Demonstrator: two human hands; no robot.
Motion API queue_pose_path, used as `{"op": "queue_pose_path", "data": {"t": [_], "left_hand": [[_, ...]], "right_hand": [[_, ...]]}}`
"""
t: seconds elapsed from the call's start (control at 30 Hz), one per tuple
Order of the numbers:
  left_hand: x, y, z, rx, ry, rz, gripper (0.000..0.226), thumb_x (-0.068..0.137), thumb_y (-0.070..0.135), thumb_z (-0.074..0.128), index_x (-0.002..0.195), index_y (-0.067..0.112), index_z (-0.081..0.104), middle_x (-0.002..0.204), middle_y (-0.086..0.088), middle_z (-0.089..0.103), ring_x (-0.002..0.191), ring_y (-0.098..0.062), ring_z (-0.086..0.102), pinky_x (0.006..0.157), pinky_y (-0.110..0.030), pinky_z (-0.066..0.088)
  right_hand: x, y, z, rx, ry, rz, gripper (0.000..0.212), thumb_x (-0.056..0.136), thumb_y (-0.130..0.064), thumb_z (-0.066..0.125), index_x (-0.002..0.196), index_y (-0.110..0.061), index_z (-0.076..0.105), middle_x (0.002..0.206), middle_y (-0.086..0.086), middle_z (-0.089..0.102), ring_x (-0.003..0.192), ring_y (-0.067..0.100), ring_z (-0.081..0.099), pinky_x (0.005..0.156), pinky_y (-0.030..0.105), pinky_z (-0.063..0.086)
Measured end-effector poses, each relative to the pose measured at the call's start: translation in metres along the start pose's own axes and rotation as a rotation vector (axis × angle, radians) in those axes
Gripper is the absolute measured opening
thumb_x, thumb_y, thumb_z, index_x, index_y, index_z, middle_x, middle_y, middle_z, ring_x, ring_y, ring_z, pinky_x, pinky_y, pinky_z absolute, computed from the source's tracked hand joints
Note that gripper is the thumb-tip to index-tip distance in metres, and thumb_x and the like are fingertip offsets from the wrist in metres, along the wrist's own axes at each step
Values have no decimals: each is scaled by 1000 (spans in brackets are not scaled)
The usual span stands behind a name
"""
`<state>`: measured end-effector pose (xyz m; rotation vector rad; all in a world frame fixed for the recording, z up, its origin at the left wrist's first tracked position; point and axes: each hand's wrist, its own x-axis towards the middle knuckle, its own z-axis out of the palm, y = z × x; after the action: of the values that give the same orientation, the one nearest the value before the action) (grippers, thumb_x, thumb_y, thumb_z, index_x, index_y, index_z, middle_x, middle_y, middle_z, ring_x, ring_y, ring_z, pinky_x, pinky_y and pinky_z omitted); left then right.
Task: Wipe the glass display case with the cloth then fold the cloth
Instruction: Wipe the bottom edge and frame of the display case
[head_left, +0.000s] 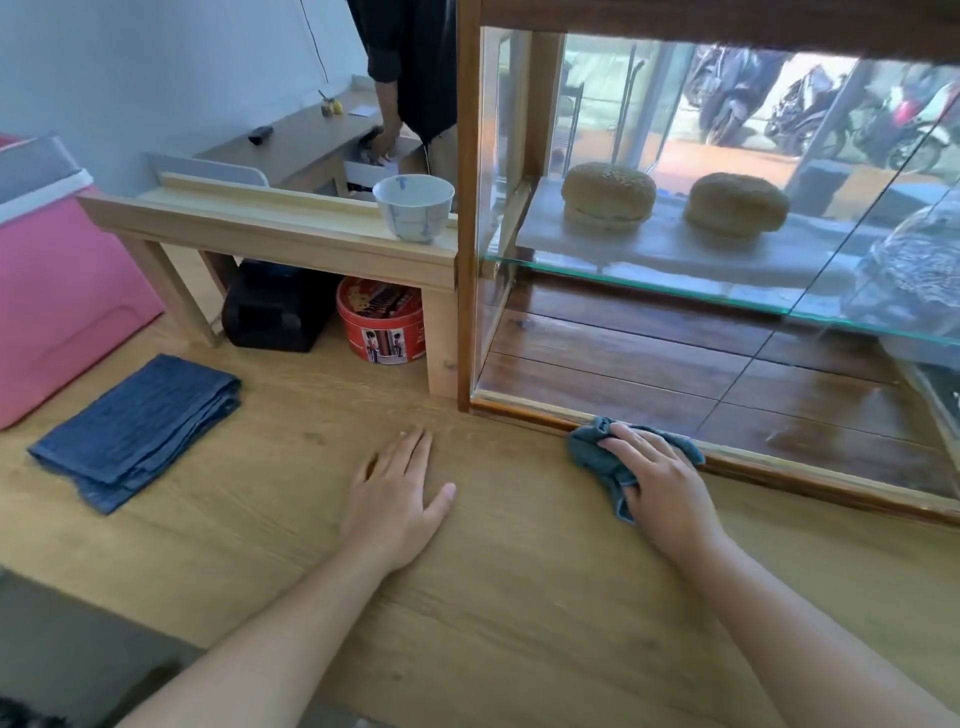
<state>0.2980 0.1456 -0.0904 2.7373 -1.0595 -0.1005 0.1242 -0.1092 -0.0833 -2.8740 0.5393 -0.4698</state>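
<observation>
The glass display case with a dark wooden frame stands on the wooden counter at the right; two buns rest on its glass shelf. My right hand presses a crumpled blue-grey cloth against the bottom front rail of the case, near its left corner. My left hand lies flat on the counter, palm down, fingers apart, holding nothing. A second, darker blue cloth lies folded on the counter at the left.
A low wooden shelf adjoins the case's left side, carrying a white bowl. Under it sit a red tin and a black device. A pink box stands far left. Another person stands behind at a desk.
</observation>
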Motion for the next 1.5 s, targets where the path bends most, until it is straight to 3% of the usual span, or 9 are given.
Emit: {"op": "queue_pose_path", "data": {"t": [0.2,0.43,0.53,0.7,0.8,0.93,1.03,1.2,1.5], "left_hand": [[1,9,2,8,17,-18,74,91,61,23,151,21,7,158,3,8,144,-12,5,117,-39,7],[5,25,7,49,54,-23,76,89,65,23,150,22,10,158,2,13,144,-13,7,116,-41,8],[5,24,9,48,76,-29,75,89,66,24,150,23,14,157,3,15,144,-13,9,115,-41,8],[7,22,11,49,69,-28,81,82,68,13,150,23,16,157,2,17,144,-13,10,116,-42,10],[6,23,10,35,79,-33,85,79,69,10,149,23,18,156,2,19,144,-14,12,116,-42,11],[6,24,8,32,80,-40,84,78,69,9,149,24,17,157,2,18,144,-13,11,116,-41,9],[5,24,8,21,80,-43,84,78,69,10,149,25,16,157,3,17,144,-12,11,116,-40,9],[4,25,5,17,73,-37,74,87,66,23,150,26,13,157,4,15,144,-12,9,117,-39,8],[3,25,5,-33,84,-36,71,88,62,32,148,26,19,156,4,19,142,-12,16,116,-40,11]], "right_hand": [[-27,17,-6,-27,81,217,52,62,4,74,112,-5,64,124,12,62,114,32,55,98,44,43],[41,-89,20,87,-85,4,54,90,-21,53,141,-26,36,154,-10,24,142,12,15,115,32,14],[38,-81,18,31,-110,-108,53,82,-18,63,133,-28,50,146,-5,41,134,18,34,110,42,30],[-21,-17,-2,-132,193,247,48,61,-12,71,109,-18,67,112,12,58,101,36,49,83,43,38],[-34,-2,-19,141,418,605,39,73,5,63,110,-6,59,111,18,49,103,34,47,84,33,39],[-2,-26,-37,418,816,702,33,74,10,58,105,6,50,111,28,45,96,20,37,85,20,30],[31,-53,-26,423,606,639,43,76,-10,67,112,-5,45,120,17,41,104,22,44,93,36,43],[29,-70,15,-118,277,96,39,77,-38,70,107,-15,60,111,9,53,101,32,46,72,43,53],[-23,20,-12,-183,451,446,24,73,-6,75,91,1,61,98,20,55,90,40,47,72,47,46]]}}
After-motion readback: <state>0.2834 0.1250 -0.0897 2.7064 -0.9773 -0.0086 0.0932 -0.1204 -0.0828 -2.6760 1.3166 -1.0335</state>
